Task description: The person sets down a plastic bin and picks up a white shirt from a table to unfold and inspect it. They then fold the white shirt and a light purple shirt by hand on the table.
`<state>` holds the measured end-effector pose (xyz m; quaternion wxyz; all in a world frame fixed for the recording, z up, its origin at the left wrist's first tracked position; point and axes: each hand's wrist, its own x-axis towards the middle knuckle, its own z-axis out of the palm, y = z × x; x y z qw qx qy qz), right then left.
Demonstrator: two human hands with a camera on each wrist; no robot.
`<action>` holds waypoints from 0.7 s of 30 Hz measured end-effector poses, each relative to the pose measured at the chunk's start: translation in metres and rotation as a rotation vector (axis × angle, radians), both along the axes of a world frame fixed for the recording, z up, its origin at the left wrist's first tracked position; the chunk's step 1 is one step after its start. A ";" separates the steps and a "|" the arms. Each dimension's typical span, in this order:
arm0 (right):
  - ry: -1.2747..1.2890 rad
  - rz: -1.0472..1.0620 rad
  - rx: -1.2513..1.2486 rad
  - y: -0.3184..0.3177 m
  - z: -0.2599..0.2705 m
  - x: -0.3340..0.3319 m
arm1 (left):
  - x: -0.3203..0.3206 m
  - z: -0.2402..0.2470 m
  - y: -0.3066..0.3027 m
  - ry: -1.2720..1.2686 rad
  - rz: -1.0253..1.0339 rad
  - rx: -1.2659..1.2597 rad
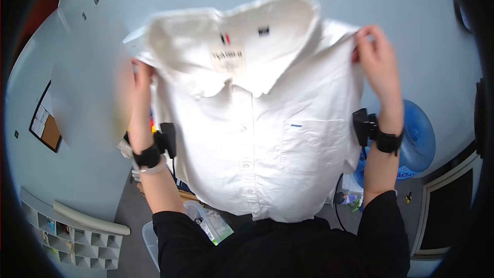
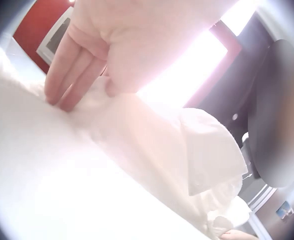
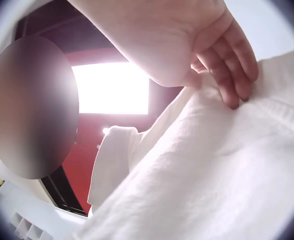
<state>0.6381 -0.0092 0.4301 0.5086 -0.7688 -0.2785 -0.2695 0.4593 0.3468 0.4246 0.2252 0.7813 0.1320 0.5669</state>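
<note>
A white button-up shirt (image 1: 216,128) hangs spread in front of the person, its collar at the top and its chest pocket to the right in the head view. My left hand (image 1: 140,85) grips one shoulder. At the opposite shoulder, my right hand (image 1: 378,59) pinches the cloth between thumb and fingers. In the left wrist view the left fingers (image 2: 77,82) are curled down on the bright cloth, the collar (image 2: 212,155) standing up beyond. The right wrist view has the right fingers (image 3: 229,70) bent over the shoulder fabric. The shirt's back is mostly hidden.
Below the shirt, a clear plastic bin (image 1: 193,211) stands at the lower left. A blue water bottle (image 1: 417,139) is behind the right forearm. Grey cubby shelves (image 1: 82,242) are at the far left, under a pinboard (image 1: 50,131) on the wall.
</note>
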 end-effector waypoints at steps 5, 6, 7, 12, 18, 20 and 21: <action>0.328 0.083 -0.318 0.021 -0.137 0.049 | 0.043 -0.170 0.047 0.558 0.033 -0.150; 0.308 0.067 -0.393 0.022 -0.156 0.052 | 0.044 -0.188 0.048 0.605 0.017 -0.190; 0.303 0.074 -0.388 0.023 -0.168 0.053 | 0.044 -0.192 0.041 0.601 0.006 -0.202; 0.380 0.065 -0.312 0.017 -0.167 0.042 | 0.041 -0.186 0.036 0.527 -0.081 -0.268; 0.358 0.139 -0.416 -0.005 -0.176 0.038 | 0.022 -0.190 0.035 0.612 -0.268 -0.415; 0.425 0.147 -0.445 -0.008 -0.166 0.028 | 0.014 -0.193 0.033 0.604 -0.409 -0.589; 0.489 0.155 -0.471 -0.008 -0.163 0.025 | 0.011 -0.192 0.029 0.582 -0.443 -0.680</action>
